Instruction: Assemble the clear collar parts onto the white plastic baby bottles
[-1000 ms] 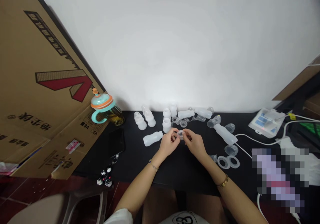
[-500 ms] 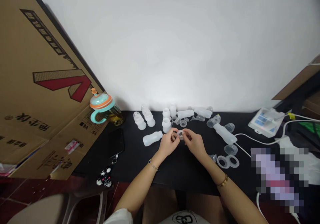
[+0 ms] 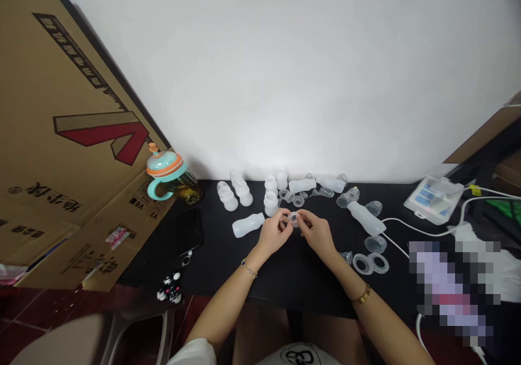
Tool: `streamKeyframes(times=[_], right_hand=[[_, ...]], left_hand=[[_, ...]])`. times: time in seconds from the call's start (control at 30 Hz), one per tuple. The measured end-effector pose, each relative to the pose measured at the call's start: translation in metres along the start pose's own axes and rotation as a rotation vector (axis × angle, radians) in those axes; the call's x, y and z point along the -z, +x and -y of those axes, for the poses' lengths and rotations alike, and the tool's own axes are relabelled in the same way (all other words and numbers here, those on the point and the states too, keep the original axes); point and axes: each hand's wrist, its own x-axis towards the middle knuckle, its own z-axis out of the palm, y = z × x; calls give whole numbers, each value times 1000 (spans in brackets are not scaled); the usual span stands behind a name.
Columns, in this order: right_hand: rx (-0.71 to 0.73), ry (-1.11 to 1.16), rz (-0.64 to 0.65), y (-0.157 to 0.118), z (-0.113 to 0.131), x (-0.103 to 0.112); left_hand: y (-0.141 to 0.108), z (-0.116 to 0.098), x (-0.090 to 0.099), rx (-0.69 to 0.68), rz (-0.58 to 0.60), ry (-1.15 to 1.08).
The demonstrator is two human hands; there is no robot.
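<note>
The left hand (image 3: 274, 232) and right hand (image 3: 317, 234) pinch a clear, round plastic ring (image 3: 294, 220) between them, fingers partly hiding it. Well left of the ring, a brown cardboard box (image 3: 87, 175) reads "V3", "V6"; right of the ring, pixelation obscures a lavender object (image 3: 450, 294).

cardboard box (image 3: 87, 161) with upside-down "V3" (image 3: 157, 216), "V6" (image 3: 140, 202), ® mark (image 3: 14, 190), inverted Chinese lettering (image 3: 52, 198)
</note>
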Motion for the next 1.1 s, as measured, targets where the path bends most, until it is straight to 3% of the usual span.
streamKeyframes(times=[0.43, 0.7, 1.1], right_hand=[[-30, -2, 13, 0, 3, 3], [-15, -139, 55, -1, 6, 1], [-45, -170, 92, -1, 4, 2]], left_hand=[[0, 0, -2, -10, -13, 36], [-1, -1, -1, 19, -52, -19], [-3, -5, 0, -26, -45, 184]])
